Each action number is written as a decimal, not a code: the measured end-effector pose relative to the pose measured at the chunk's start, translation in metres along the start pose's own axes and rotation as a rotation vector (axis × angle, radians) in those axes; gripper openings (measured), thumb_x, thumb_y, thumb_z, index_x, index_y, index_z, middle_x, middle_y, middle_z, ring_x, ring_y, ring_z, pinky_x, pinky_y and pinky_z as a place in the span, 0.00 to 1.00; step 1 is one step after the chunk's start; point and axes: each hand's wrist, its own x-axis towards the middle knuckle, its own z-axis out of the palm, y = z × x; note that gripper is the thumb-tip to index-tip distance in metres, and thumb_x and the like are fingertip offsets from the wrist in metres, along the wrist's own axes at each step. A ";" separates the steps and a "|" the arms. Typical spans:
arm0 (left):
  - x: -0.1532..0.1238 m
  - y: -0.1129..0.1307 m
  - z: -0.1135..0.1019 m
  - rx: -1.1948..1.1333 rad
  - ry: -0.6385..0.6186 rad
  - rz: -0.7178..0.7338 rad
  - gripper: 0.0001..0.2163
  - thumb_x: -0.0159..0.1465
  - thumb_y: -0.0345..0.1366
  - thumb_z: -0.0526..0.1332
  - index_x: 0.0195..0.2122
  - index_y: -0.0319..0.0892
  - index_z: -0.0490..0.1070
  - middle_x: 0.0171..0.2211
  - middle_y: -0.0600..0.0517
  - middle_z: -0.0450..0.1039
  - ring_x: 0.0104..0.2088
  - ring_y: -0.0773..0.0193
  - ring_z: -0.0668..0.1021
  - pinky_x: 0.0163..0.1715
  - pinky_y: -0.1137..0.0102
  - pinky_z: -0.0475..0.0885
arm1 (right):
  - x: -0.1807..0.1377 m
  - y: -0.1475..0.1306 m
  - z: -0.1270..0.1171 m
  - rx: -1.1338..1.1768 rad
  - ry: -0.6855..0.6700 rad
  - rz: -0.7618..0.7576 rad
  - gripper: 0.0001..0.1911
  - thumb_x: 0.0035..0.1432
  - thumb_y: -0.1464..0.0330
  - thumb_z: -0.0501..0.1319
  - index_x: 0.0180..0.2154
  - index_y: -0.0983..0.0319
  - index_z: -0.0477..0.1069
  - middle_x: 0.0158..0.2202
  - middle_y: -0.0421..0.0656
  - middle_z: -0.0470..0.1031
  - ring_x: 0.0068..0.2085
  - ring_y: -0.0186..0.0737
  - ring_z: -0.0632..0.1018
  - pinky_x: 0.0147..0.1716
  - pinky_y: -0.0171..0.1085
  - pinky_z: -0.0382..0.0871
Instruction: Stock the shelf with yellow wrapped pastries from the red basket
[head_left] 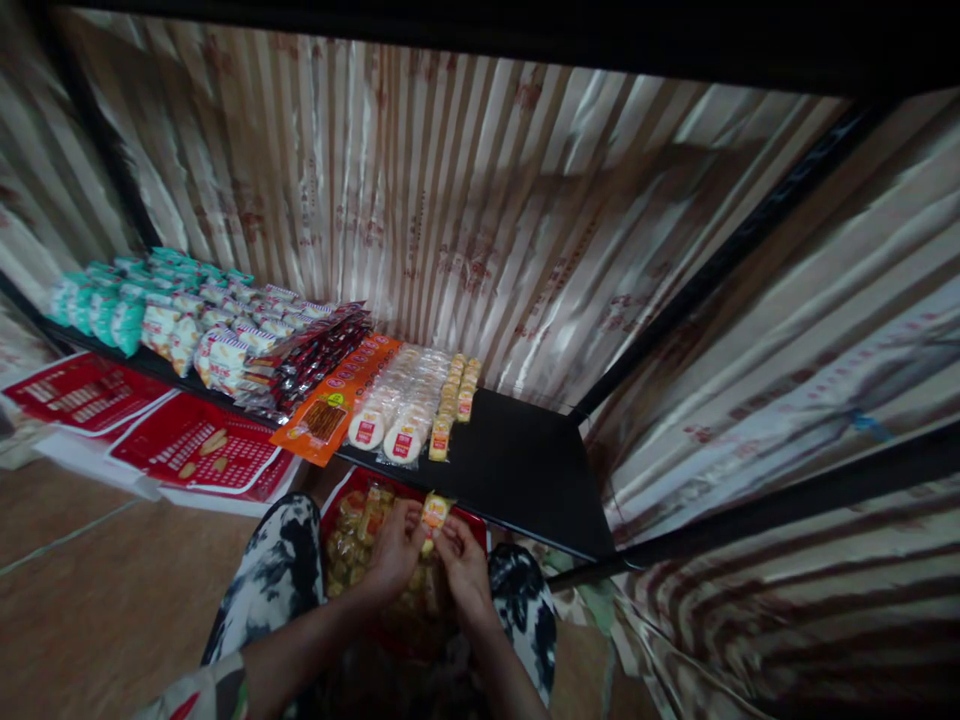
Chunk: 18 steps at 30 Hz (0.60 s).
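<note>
Between my fingers is a small yellow snack packet (435, 509) with a red and orange label. My left hand (397, 545) pinches it from the left, while my right hand (463, 560) grips its right side. Both hands are above a red basket (345, 487) full of similar yellow wrapped snacks (343, 550), between my knees. Just beyond, on a black shelf (525, 470), stand two rows of matching yellow packets (442, 430). Beside them lie rows of round white rice crackers (403, 442) in clear wrap.
Further left on the shelf are an orange packet (322, 420), a stack of dark red packets (300, 370), white snack bags (221, 355) and teal bags (127, 325). Red printed bags (202, 440) lie on the floor at left. A dark shelf post (720, 250) slants at right, before a striped curtain (480, 200).
</note>
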 end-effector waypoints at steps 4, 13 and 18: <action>0.008 0.022 0.011 0.138 0.049 0.092 0.12 0.59 0.33 0.51 0.44 0.40 0.64 0.44 0.47 0.69 0.46 0.62 0.71 0.48 0.65 0.66 | 0.020 -0.015 -0.020 -0.046 0.061 -0.080 0.19 0.45 0.60 0.63 0.39 0.62 0.70 0.35 0.47 0.77 0.36 0.41 0.77 0.40 0.41 0.71; 0.044 0.052 0.048 0.063 -0.014 0.165 0.18 0.62 0.34 0.47 0.52 0.39 0.63 0.56 0.46 0.62 0.57 0.61 0.63 0.59 0.62 0.56 | 0.093 -0.031 -0.046 -0.251 0.202 -0.255 0.19 0.48 0.61 0.59 0.41 0.63 0.68 0.37 0.47 0.76 0.37 0.40 0.76 0.40 0.39 0.70; 0.074 0.057 0.069 -0.072 -0.019 0.080 0.20 0.63 0.36 0.46 0.55 0.39 0.61 0.60 0.46 0.57 0.60 0.62 0.60 0.61 0.62 0.52 | 0.129 -0.031 -0.044 -0.417 0.236 -0.287 0.20 0.49 0.61 0.55 0.42 0.63 0.69 0.38 0.46 0.75 0.36 0.39 0.76 0.38 0.38 0.69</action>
